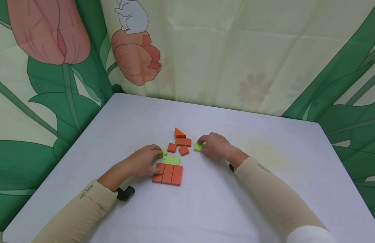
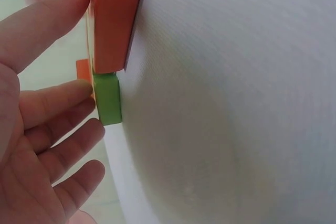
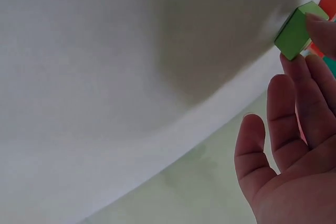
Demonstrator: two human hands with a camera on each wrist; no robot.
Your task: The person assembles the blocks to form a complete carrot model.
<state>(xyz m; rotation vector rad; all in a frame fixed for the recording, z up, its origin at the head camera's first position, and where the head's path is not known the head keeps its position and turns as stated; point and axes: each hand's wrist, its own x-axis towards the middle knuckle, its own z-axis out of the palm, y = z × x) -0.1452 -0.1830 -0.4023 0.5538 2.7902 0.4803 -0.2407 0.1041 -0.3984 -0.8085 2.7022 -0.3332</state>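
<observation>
- The white tabletop (image 1: 236, 202) carried flat blocks near its middle.
- Three orange bars (image 1: 167, 174) lay side by side.
- A green bar (image 1: 170, 160) touched them.
- Small orange blocks (image 1: 180, 145) lay beyond.

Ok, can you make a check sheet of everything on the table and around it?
Surface: white table, flat, a faint yellowish stain right of the blocks.
Job's things: three orange bars side by side; green bar along their far edge; small green block; green piece at the left fingers.
Clutter: loose orange blocks and an orange wedge behind.
Hands: left hand touches the orange bars and the green piece; right hand pinches the small green block.
Cables: nothing seen; black wrist mounts only.
Surroundings: tulip-print curtain behind and at both sides.
</observation>
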